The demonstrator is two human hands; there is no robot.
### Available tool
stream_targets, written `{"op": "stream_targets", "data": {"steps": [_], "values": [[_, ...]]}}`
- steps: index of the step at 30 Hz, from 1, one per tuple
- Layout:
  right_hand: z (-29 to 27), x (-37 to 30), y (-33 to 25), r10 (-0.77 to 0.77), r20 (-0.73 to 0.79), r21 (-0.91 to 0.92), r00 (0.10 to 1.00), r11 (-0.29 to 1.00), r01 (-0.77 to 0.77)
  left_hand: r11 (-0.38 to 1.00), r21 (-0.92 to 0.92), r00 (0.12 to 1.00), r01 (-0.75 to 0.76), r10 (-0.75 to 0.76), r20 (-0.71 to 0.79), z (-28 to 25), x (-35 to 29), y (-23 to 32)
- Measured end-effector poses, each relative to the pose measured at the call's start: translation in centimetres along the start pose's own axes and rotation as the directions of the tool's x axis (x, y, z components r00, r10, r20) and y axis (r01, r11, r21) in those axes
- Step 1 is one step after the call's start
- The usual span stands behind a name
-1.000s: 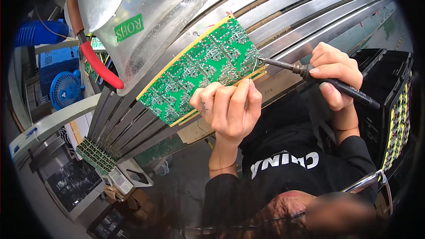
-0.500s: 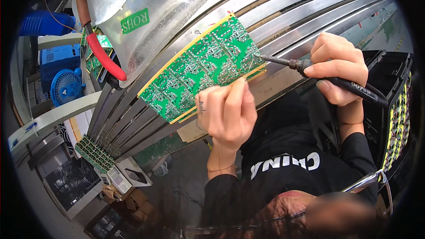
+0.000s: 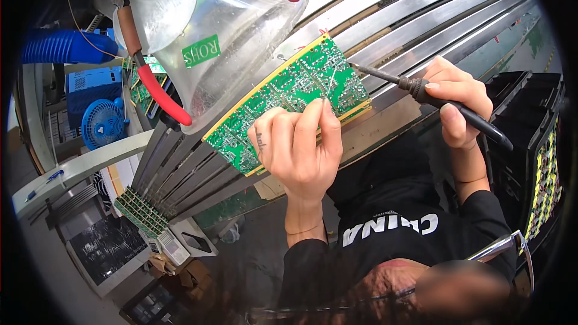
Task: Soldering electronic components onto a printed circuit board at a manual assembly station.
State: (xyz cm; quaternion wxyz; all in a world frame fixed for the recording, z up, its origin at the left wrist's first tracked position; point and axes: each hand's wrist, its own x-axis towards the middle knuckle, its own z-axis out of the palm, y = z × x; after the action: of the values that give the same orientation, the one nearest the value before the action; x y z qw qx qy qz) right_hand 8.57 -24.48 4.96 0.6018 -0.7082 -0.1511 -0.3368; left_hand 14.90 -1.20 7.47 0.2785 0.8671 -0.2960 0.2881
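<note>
Right hand (image 3: 462, 97) firm around slim soldering iron (image 3: 428, 97) (ribbed collar (image 3: 414, 87)), left hand (image 3: 301, 149) tight on thin, straight wire (image 3: 331, 82)

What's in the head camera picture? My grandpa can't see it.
A person's right hand holds a soldering iron near a green circuit board, while the left hand pinches a thin wire. Metal rails run beneath the board.

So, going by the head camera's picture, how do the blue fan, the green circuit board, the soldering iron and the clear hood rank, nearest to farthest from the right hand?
1. Soldering iron: held in the right hand.
2. Green circuit board: to the left of it.
3. Clear hood: farther left, past the board's upper edge.
4. Blue fan: farthest, toward the picture's left side.
</note>
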Motion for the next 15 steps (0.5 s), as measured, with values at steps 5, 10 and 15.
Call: {"op": "stream_targets", "data": {"steps": [5,10,15], "values": [[0.8,0.4,0.1,0.034,0.042,-0.024,0.999,0.999,-0.033,1.0,-0.021,1.0,-0.001,0.001,-0.018,0.5,0.7,-0.1],[1.0,0.9,0.2,0.05,0.049,-0.048,0.998,0.998,-0.048,1.0,-0.023,0.999,-0.001,0.001,-0.034,1.0,0.7,-0.3],[1.1,1.1,0.1,0.003,0.086,-0.086,0.996,0.996,0.005,1.0,-0.001,1.0,0.009,-0.009,-0.014,1.2,0.5,-0.4]]}}
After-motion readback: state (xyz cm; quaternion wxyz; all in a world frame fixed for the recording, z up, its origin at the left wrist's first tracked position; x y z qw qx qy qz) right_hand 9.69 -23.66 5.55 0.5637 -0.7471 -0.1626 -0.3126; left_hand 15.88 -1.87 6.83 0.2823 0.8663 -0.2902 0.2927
